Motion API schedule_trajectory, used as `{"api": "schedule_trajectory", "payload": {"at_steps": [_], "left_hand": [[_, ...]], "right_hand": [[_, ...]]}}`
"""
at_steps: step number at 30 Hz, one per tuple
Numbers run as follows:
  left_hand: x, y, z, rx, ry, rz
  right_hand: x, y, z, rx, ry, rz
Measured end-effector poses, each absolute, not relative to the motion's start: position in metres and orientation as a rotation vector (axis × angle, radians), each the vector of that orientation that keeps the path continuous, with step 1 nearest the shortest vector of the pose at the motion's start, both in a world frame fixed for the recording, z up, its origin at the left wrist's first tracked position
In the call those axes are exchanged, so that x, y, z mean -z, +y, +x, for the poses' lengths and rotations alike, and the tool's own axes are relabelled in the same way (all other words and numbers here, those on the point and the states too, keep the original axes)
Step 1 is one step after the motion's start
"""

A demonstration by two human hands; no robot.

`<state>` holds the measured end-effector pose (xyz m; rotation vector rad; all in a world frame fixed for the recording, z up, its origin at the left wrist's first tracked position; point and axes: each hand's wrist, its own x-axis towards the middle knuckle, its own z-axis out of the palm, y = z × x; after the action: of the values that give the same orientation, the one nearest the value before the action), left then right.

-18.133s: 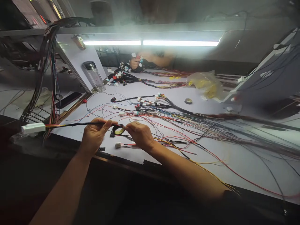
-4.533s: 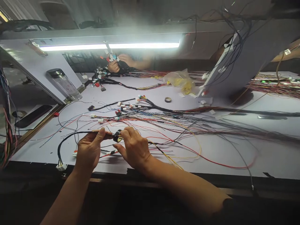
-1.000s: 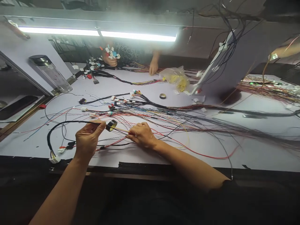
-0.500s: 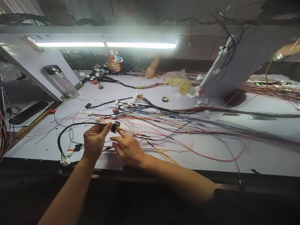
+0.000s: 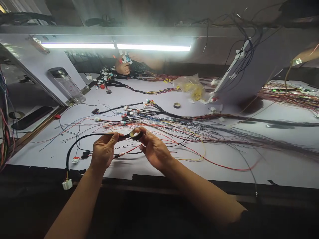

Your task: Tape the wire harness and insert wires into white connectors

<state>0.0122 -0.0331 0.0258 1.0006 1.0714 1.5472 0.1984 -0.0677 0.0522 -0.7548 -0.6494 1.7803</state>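
My left hand (image 5: 103,149) pinches a black-wrapped wire bundle (image 5: 83,136) between thumb and fingers. The bundle curves down to the left and ends in a white connector (image 5: 67,184) hanging at the table's front edge. A roll of black tape (image 5: 136,133) is held in the fingers of my right hand (image 5: 156,147), just right of my left hand. A strip of tape runs from the roll to the bundle at my left fingertips. Loose red, yellow and black wires lie under both hands.
Across the table (image 5: 224,159) spreads a wire harness (image 5: 171,115) with several connectors. Behind it are another tape roll (image 5: 176,105), a plastic bag (image 5: 191,86) with yellow pieces and a clear bottle (image 5: 67,85). A co-worker's hand (image 5: 123,68) holds connectors at the back.
My right hand has moved right and turned, drawing the tape roll away from my left hand. The white connector now hangs lower. A co-worker's hand at the back has lifted.
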Motion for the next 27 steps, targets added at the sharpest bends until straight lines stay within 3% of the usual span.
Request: {"api": "schedule_trajectory", "payload": {"at_steps": [5, 9, 13, 19, 27], "left_hand": [[-0.025, -0.039, 0.016, -1.55, 1.106, 1.044], [-0.031, -0.042, 0.019, -1.548, 1.132, 1.074], [-0.041, -0.044, 0.018, -1.512, 1.155, 1.133], [-0.046, -0.042, 0.016, -1.223, 1.154, 1.449], [-0.035, -0.036, 0.014, -1.325, 1.265, 1.596]], "right_hand": [[-0.051, -0.058, 0.192, -1.653, -1.29, -0.933], [-0.045, -0.057, 0.182, -0.983, -2.003, -1.454], [-0.046, -0.054, 0.177, -0.596, -2.148, -1.565], [-0.054, -0.046, 0.186, -0.675, -2.084, -1.46], [-0.04, -0.041, 0.206, -0.929, -1.985, -1.308]]}}
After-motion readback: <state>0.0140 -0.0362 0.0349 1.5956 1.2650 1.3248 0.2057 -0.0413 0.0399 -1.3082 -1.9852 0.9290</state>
